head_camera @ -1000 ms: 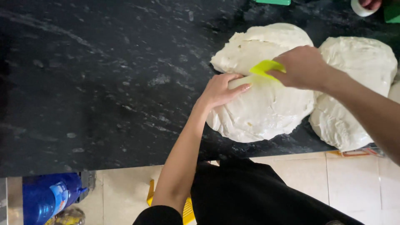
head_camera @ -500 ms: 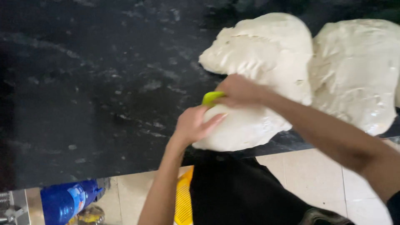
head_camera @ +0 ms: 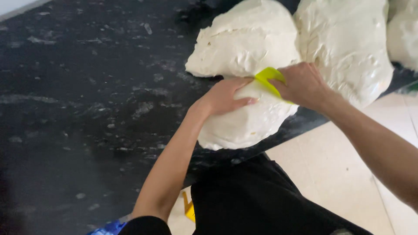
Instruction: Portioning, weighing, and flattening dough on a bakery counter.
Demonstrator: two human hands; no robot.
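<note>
Dough mound on the black counter: right hand grips a yellow scraper, left hand lies flat.

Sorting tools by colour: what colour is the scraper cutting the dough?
Bright yellow-green; the scraper shows in the head view, held in the right hand.

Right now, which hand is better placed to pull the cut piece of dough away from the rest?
Probably the left hand: it lies flat on the near dough piece, and the right hand is busy pressing the yellow scraper into the cut.
</note>
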